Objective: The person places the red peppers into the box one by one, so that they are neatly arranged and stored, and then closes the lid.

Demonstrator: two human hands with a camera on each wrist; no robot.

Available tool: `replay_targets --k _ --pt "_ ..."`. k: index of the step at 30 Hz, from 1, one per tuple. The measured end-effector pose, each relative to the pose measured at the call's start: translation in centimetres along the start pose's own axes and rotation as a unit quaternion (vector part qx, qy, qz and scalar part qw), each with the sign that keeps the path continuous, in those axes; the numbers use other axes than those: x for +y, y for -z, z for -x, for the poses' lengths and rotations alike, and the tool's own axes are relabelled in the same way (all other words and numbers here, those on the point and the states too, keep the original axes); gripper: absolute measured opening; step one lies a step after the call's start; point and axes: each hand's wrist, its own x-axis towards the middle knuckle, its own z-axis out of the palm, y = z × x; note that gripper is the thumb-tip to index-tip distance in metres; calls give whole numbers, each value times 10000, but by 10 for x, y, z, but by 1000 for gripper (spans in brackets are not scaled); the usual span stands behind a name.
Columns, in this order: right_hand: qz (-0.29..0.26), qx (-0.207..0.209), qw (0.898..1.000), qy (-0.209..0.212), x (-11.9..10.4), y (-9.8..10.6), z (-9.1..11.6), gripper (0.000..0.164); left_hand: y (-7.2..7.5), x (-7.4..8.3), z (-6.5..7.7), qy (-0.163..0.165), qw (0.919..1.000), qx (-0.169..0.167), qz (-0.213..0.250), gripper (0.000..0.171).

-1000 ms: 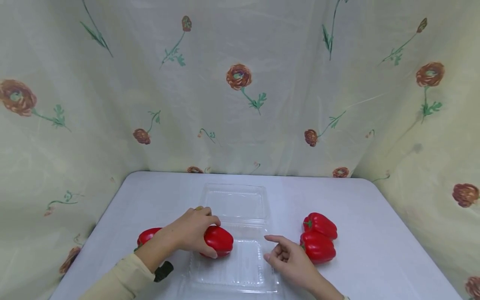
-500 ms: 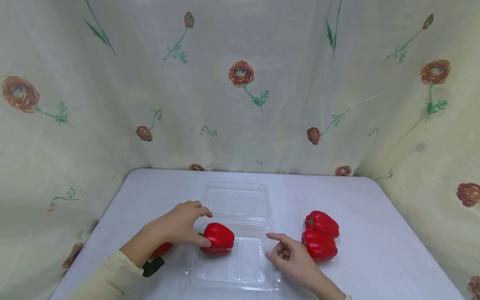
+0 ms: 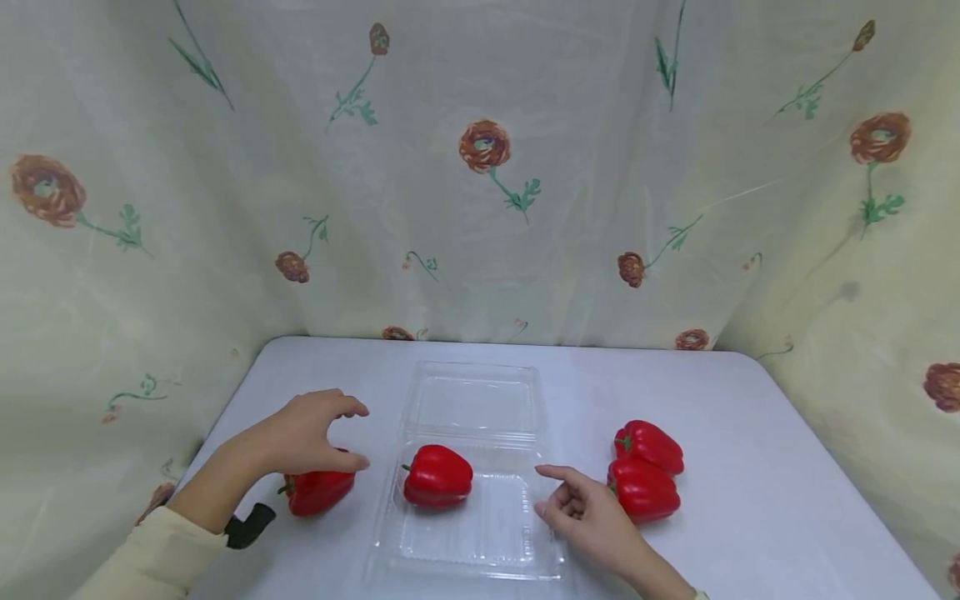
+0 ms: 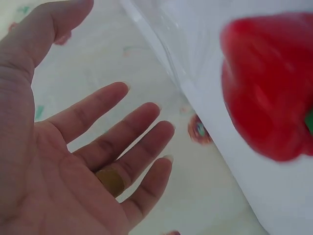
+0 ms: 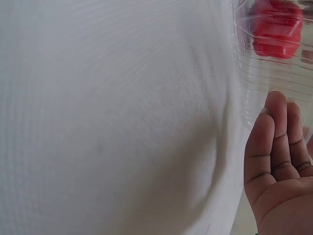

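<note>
A red bell pepper point(image 3: 438, 477) lies in the left part of a clear plastic clamshell container point(image 3: 495, 525), its green stem facing left. My left hand point(image 3: 303, 437) is over a second red bell pepper point(image 3: 321, 495) on the table left of the container, partly covering it. Its thumb and fingers are spread, and they hold nothing in the left wrist view, where a pepper point(image 4: 269, 88) shows off to the right. My right hand point(image 3: 588, 521) hovers loosely curled beside the container's right edge, holding nothing. Through the clear wall in the right wrist view, a red pepper point(image 5: 278, 30) shows.
Two more red bell peppers point(image 3: 649, 447) lie against each other right of my right hand. The container's lid point(image 3: 474, 400) is folded back toward the far side of the white table point(image 3: 750, 467). A flowered curtain point(image 3: 570, 250) surrounds the table's back and sides.
My left hand has let go of the pepper in the container and moved left over the other pepper. That first pepper stays in place. My right hand has hardly moved.
</note>
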Motion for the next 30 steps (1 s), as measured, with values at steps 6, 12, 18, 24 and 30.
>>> replay_targets --k 6,12,18,24,30 --pt "-63 0 10000 -43 0 0 1 57 4 -18 18 172 9995 77 248 73" --pt "-181 66 9998 -96 0 1 2 58 1 -27 26 302 9980 14 548 79" --pt "-195 67 9997 -106 0 1 3 57 -13 -33 26 463 9959 -174 756 86" --pt "-219 26 9998 1 2 0 3 57 -23 -36 28 619 9942 -311 822 87" --pt "-198 58 9997 110 4 -1 2 56 -25 -36 27 671 9942 -225 814 80"
